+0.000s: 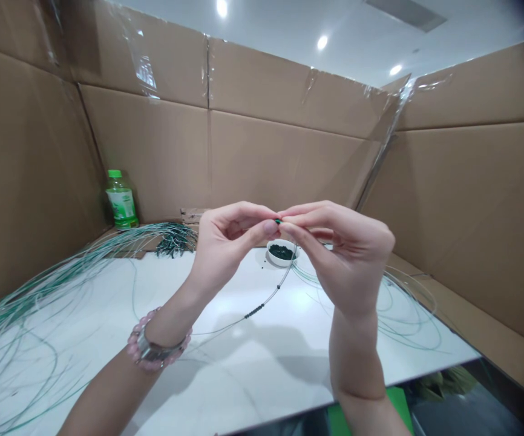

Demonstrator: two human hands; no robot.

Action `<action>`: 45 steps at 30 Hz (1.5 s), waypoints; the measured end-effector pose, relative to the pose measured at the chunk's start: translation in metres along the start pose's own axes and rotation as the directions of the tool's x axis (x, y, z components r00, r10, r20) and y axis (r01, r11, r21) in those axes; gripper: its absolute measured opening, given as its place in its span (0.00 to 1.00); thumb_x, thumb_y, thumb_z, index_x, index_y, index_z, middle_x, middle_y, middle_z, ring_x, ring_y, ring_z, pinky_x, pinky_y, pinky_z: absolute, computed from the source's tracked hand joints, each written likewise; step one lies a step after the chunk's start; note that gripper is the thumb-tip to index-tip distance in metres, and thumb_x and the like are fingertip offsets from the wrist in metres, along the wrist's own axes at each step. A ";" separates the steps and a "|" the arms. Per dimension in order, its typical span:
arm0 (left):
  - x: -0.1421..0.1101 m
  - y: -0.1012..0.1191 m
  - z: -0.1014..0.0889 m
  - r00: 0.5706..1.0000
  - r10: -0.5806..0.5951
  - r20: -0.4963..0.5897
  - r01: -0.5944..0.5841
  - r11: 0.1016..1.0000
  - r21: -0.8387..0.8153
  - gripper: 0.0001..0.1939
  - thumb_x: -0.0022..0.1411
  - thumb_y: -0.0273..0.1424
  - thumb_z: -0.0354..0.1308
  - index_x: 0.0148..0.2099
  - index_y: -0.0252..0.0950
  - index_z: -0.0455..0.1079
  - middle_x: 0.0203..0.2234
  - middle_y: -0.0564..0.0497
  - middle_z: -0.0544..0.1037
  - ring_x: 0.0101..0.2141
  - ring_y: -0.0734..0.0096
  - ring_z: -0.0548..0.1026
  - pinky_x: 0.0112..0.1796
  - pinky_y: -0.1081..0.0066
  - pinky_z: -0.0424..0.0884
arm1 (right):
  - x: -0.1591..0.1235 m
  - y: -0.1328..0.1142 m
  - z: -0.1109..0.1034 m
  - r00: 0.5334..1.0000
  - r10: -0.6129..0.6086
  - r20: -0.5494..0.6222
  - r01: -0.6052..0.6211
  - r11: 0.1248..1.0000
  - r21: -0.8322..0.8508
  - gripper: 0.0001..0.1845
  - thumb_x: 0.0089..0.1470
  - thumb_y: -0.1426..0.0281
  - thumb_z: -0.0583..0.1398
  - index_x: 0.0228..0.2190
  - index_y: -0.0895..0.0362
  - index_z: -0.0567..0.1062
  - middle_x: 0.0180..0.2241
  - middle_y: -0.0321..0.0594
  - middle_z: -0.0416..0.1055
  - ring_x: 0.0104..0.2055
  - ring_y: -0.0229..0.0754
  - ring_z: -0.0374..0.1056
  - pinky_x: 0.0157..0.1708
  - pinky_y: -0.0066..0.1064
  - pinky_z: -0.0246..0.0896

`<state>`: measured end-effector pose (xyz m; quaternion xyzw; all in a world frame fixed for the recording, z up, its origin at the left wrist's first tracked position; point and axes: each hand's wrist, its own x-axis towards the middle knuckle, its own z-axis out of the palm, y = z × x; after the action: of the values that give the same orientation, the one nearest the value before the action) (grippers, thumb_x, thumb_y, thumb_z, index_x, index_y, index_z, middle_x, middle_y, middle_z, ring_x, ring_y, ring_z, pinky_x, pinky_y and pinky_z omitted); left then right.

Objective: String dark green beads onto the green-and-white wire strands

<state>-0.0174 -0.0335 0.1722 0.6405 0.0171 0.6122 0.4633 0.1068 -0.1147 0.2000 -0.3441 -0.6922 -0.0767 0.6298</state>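
Note:
My left hand (232,239) and my right hand (339,248) meet fingertip to fingertip above the table, both closed in a pinch. Between the fingertips a tiny dark green piece (278,221) shows, probably a bead; most of it is covered. A thin pale cord (268,297) hangs from near my right fingers and curves down to the left. Strung on it are a row of small dark beads (254,312) and a single bead (278,287) higher up. Behind my hands stands a white bowl (281,261) holding many small dark beads (281,251).
On the left lies a big bundle of green and pale cords (62,272), ending in a dark clump (175,239). More cords (407,321) loop at the right. A green-capped bottle (121,203) stands at the back left. Cardboard walls (289,157) surround the white table (289,387).

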 end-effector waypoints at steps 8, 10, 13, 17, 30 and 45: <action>0.001 0.003 0.003 0.996 0.076 -0.035 -0.072 0.993 0.097 0.03 0.54 0.29 0.65 0.33 0.37 0.75 0.27 0.54 0.80 0.27 0.77 0.78 0.31 0.79 0.79 | 0.001 0.003 0.003 0.998 -0.047 -0.045 0.048 0.999 0.019 0.07 0.49 0.79 0.63 0.26 0.56 0.76 0.31 0.37 0.76 0.30 0.35 0.72 0.24 0.26 0.73; 0.001 0.004 0.003 0.997 0.068 -0.035 -0.063 0.989 0.135 0.03 0.54 0.30 0.65 0.33 0.36 0.75 0.26 0.53 0.80 0.26 0.76 0.78 0.30 0.78 0.79 | 0.002 0.004 0.004 0.998 -0.056 -0.040 0.056 0.998 0.023 0.07 0.49 0.80 0.63 0.26 0.56 0.76 0.31 0.38 0.76 0.30 0.35 0.72 0.24 0.25 0.73; 0.001 0.006 0.003 0.997 0.073 -0.039 -0.064 0.977 0.205 0.03 0.54 0.29 0.64 0.33 0.35 0.75 0.26 0.53 0.80 0.25 0.76 0.78 0.29 0.78 0.79 | 0.003 0.005 0.004 0.998 -0.049 -0.034 0.050 0.998 0.029 0.07 0.50 0.80 0.63 0.26 0.56 0.76 0.31 0.37 0.75 0.30 0.34 0.72 0.25 0.24 0.73; 0.001 0.009 0.003 0.991 0.124 -0.059 -0.104 0.959 0.264 0.02 0.55 0.28 0.63 0.33 0.34 0.74 0.27 0.53 0.80 0.27 0.77 0.79 0.31 0.81 0.78 | 0.002 0.007 0.004 0.999 -0.033 -0.020 0.032 0.999 -0.022 0.06 0.50 0.79 0.63 0.28 0.56 0.77 0.32 0.37 0.76 0.32 0.35 0.72 0.27 0.25 0.74; -0.003 0.010 0.005 0.973 0.229 -0.010 -0.208 0.900 0.383 0.02 0.57 0.27 0.61 0.34 0.34 0.74 0.28 0.52 0.79 0.30 0.77 0.77 0.34 0.79 0.78 | -0.002 0.006 0.003 0.992 -0.124 -0.016 0.114 0.950 -0.291 0.08 0.47 0.80 0.61 0.25 0.55 0.74 0.29 0.34 0.75 0.29 0.35 0.71 0.28 0.27 0.72; -0.003 0.008 0.002 0.943 0.321 0.089 -0.315 0.774 0.549 0.03 0.59 0.26 0.58 0.36 0.36 0.73 0.30 0.52 0.79 0.31 0.76 0.76 0.34 0.76 0.76 | -0.002 0.002 0.000 0.994 -0.098 0.050 0.109 0.921 -0.373 0.10 0.49 0.79 0.59 0.24 0.52 0.71 0.29 0.34 0.74 0.30 0.38 0.70 0.30 0.29 0.67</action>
<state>-0.0215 -0.0414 0.1751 0.7377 0.0880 0.6531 0.1470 0.1079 -0.1139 0.1974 -0.4222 -0.6914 -0.2357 0.5368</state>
